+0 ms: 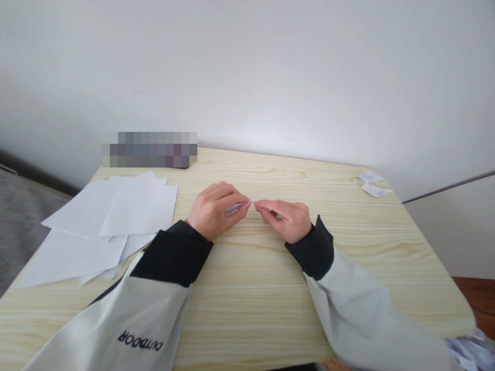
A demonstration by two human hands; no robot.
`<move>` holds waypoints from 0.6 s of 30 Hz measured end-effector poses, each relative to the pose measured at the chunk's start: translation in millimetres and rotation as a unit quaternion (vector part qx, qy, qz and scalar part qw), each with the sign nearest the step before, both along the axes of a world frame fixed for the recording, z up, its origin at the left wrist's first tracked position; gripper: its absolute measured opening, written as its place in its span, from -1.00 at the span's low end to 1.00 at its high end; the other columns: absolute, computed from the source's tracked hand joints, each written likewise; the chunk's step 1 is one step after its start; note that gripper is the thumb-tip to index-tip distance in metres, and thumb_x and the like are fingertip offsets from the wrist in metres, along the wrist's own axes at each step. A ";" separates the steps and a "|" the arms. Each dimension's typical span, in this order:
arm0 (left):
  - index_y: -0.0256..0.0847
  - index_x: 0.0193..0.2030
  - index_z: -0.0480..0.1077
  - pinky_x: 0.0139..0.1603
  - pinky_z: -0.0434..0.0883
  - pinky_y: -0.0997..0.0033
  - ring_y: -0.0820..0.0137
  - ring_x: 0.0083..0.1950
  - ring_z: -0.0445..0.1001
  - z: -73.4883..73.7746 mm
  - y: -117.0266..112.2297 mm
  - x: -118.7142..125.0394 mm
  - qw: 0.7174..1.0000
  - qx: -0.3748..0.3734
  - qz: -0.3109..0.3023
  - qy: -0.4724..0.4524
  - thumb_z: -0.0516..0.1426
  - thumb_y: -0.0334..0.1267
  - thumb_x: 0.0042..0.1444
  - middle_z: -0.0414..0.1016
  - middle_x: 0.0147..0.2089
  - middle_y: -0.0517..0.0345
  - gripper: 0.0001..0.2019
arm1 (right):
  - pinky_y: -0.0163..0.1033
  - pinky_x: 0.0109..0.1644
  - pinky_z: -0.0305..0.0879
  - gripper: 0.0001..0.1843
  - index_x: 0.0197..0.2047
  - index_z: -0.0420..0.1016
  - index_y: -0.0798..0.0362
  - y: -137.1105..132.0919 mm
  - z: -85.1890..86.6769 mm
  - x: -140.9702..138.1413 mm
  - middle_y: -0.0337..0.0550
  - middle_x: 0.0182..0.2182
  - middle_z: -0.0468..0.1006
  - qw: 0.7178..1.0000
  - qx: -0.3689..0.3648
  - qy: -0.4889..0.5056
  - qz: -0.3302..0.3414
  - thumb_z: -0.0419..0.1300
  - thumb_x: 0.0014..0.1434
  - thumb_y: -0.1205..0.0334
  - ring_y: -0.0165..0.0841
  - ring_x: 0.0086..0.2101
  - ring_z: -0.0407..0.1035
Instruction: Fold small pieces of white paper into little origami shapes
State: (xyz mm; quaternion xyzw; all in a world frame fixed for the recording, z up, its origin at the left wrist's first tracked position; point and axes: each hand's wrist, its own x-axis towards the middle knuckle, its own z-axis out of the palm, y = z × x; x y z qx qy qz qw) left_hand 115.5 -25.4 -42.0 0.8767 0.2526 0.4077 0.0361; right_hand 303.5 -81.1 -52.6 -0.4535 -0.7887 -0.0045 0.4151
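Note:
Above the middle of the table, my left hand (218, 208) is closed on a small folded piece of white paper (233, 208). Most of that paper is hidden behind the fingers; a narrow strip shows between thumb and forefinger. Just to the right, my right hand (285, 217) pinches the paper's tip, where a bit of white shows between the two hands. The fingertips of both hands nearly meet there.
Loose white sheets (139, 206) lie overlapping on the left of the wooden table (251, 309). Two small folded papers (376, 190) rest at the far right corner. A blurred-out object (154, 150) stands at the back left by the wall. Crumpled paper (472, 353) shows at the lower right.

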 end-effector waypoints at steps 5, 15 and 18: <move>-0.24 -0.39 0.48 -0.32 0.38 0.43 0.44 -0.37 0.42 -0.3 -1.1 0.3 0.999 -0.020 -0.016 -0.021 0.16 -0.35 0.09 0.52 -0.41 0.13 -0.92 | -0.48 -0.45 0.35 -0.84 -0.22 0.57 0.04 -0.4 -0.3 0.8 -0.27 -0.43 0.64 1.000 0.001 0.000 -0.002 0.15 0.18 0.36 -0.52 -0.53 0.48; -0.24 -0.38 0.48 -0.31 0.40 0.44 0.45 -0.36 0.44 -1.4 -1.2 0.7 0.997 -0.048 -0.025 -0.049 0.16 -0.35 0.09 0.52 -0.40 0.14 -0.92 | -0.48 -0.42 0.38 -0.81 -0.19 0.57 0.04 -0.5 0.7 0.6 -0.25 -0.38 0.65 1.000 0.004 -0.008 0.006 0.13 0.21 0.35 -0.53 -0.50 0.50; -0.24 -0.38 0.48 -0.31 0.40 0.44 0.45 -0.36 0.45 -1.5 -1.5 0.7 0.998 -0.048 -0.027 -0.043 0.16 -0.35 0.09 0.52 -0.40 0.14 -0.92 | -0.48 -0.44 0.37 -0.81 -0.19 0.57 0.05 -0.4 1.0 0.7 -0.25 -0.37 0.65 1.000 0.008 -0.011 0.004 0.13 0.20 0.36 -0.53 -0.51 0.49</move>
